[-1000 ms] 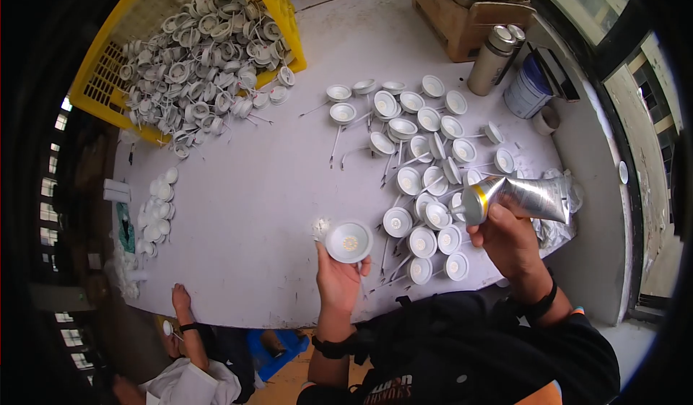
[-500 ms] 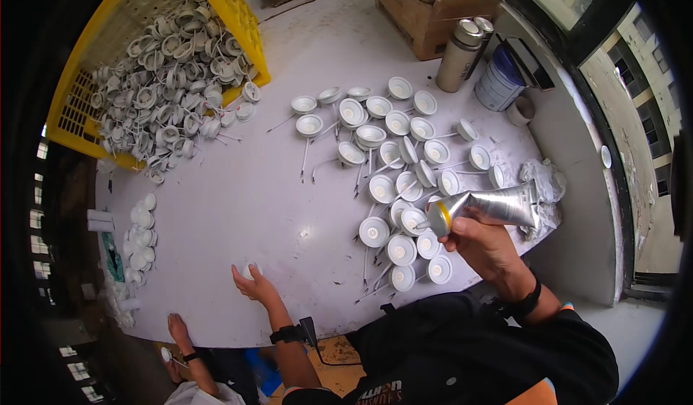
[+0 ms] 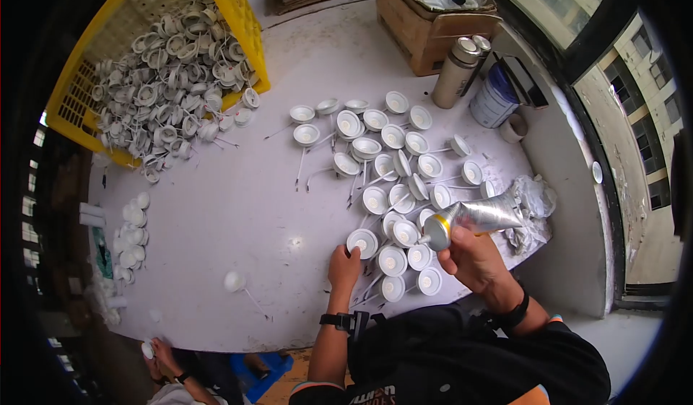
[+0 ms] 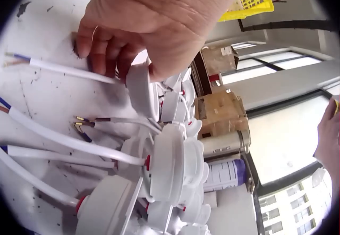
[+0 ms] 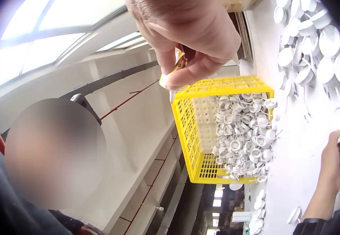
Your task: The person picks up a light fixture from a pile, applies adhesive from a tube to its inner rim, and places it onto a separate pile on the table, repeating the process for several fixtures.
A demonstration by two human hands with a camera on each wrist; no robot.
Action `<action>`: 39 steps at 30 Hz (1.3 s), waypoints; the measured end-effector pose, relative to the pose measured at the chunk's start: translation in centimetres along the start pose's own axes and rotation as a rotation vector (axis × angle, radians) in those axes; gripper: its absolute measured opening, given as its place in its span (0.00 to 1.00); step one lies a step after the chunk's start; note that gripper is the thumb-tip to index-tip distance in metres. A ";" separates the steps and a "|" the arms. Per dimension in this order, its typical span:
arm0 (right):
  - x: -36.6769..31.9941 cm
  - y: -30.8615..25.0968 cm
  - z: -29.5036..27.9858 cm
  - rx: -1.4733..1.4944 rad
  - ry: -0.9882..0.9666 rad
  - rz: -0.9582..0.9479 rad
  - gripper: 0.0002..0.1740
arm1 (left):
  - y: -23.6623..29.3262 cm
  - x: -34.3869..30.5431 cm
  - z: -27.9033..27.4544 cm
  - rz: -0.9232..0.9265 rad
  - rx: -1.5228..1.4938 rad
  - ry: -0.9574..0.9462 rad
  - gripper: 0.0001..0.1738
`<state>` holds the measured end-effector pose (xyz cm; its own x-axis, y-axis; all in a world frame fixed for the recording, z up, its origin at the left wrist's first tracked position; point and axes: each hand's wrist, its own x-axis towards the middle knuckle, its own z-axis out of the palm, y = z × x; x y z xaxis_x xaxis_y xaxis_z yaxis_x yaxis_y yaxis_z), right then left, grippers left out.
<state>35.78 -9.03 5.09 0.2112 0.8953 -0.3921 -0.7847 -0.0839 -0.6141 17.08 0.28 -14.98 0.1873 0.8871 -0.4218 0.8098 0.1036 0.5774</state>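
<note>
My left hand (image 3: 343,268) pinches the rim of a small white downlight (image 3: 362,243) at the near-left edge of a group of such lights. In the left wrist view its thumb and fingers are around that light's white body (image 4: 141,92), low over the table. My right hand (image 3: 475,260) grips a silver squeeze tube (image 3: 487,216) with a yellow band, its nozzle pointing left over the lights. A single downlight (image 3: 234,281) lies apart to the left, its wire trailing toward the lower right.
A yellow crate (image 3: 254,40) full of white light housings lies on its side at back left. White domed pieces (image 3: 133,235) line the left edge, near another person's hands (image 3: 164,358). At back right are a cardboard box (image 3: 426,33), a flask (image 3: 453,76) and a tin (image 3: 493,98).
My left hand moved left with a downlight, let it go on the table, then came back right and took hold of another. The right hand still holds the tube over the group.
</note>
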 end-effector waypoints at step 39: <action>-0.6 -3.0 6.1 -1.438 -0.357 -0.680 0.10 | 9.7 -12.6 -10.4 0.077 -1.771 -0.845 0.28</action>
<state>34.43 -6.66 11.38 -0.0266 0.9688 0.2466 0.5944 0.2137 -0.7752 16.83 -5.25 3.23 0.7965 0.5609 -0.2258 -0.4855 0.8159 0.3140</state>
